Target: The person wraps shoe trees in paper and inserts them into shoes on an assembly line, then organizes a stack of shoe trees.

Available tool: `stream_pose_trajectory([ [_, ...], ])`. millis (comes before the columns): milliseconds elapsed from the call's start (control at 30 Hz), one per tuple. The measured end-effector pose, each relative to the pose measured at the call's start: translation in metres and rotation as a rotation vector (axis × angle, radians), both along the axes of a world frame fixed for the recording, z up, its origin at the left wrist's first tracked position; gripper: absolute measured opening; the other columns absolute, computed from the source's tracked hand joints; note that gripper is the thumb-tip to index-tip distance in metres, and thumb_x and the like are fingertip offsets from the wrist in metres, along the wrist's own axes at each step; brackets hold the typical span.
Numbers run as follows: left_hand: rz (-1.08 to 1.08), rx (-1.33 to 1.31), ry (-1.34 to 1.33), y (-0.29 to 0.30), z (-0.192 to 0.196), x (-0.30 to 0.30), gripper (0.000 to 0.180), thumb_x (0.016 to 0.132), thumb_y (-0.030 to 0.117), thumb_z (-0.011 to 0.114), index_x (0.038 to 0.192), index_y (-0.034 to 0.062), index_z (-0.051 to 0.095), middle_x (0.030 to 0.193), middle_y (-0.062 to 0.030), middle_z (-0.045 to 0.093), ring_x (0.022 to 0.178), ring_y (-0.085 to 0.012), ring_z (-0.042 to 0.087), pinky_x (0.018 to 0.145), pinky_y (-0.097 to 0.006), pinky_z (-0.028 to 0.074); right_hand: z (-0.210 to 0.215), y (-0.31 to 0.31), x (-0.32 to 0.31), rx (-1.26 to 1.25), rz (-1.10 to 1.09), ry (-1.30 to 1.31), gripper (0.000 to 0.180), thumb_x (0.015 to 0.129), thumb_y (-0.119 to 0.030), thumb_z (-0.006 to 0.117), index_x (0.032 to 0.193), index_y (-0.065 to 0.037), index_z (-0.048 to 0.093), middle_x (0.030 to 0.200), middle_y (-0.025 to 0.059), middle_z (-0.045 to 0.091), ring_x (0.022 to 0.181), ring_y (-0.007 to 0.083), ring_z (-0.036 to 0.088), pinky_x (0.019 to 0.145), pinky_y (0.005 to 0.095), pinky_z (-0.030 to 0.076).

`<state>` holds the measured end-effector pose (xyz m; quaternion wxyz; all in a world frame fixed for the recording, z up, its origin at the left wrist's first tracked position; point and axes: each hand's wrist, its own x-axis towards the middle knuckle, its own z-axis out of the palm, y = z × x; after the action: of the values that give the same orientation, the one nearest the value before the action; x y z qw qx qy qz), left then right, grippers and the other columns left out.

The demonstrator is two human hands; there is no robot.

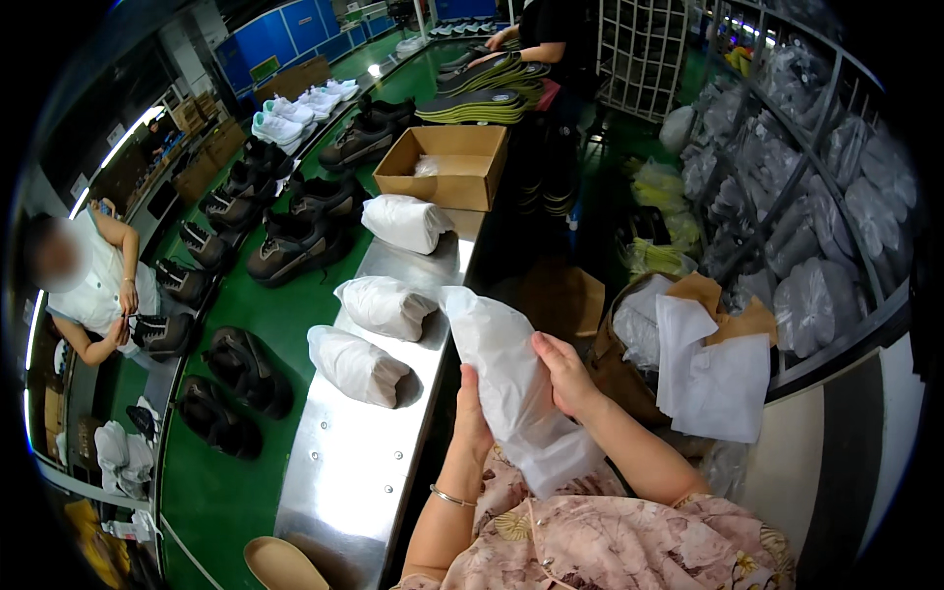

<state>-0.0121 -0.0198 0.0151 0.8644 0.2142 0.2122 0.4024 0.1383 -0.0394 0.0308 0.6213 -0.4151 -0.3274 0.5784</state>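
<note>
Between my two hands is a long bundle wrapped in thin white paper (503,359), tilted, with a loose end of paper hanging toward my lap. My left hand (473,411) grips its left side, thumb up. On the opposite side my right hand (566,376) presses with its thumb on top. What lies inside the paper is hidden. To the left, on a shiny metal ledge (334,482), rest three similar white paper-wrapped bundles: a near one (354,364), a middle one (383,305) and a far one (405,222).
Beyond the bundles stands an open brown cardboard box (442,177). Dark shoes (295,241) line the green conveyor (305,334), with white sneakers farther off. Sheets of white paper (713,369) drape at my right, beside a metal rack (816,147) of bagged items. Co-workers stand left and ahead.
</note>
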Motion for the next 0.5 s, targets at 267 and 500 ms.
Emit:
stream_pose_trajectory([
  [267,-0.035,-0.119,-0.216,0.006,0.017,-0.001,0.078,0.086,0.06,0.044,0.137,0.003,0.031,0.135,-0.0139,0.042,0.123,-0.028,0.043,0.103,-0.042,0.036,0.026,0.004,-0.017,-0.113,-0.011,0.383,0.035,0.096,-0.036,0.044,0.105,-0.005,0.058,0.101,0.004,0.06,0.092,0.0122,0.055,0.083,0.0273,0.044],
  [500,0.009,-0.01,-0.003,0.004,0.023,0.006,0.066,0.089,0.053,0.045,0.132,0.0036,0.038,0.127,-0.0122,0.05,0.115,-0.0261,0.049,0.098,-0.041,0.04,-0.006,0.03,0.006,0.128,-0.28,-0.836,0.035,0.095,-0.034,0.046,0.101,-0.001,0.056,0.098,0.0041,0.055,0.096,0.0157,0.049,0.081,0.0287,0.04],
])
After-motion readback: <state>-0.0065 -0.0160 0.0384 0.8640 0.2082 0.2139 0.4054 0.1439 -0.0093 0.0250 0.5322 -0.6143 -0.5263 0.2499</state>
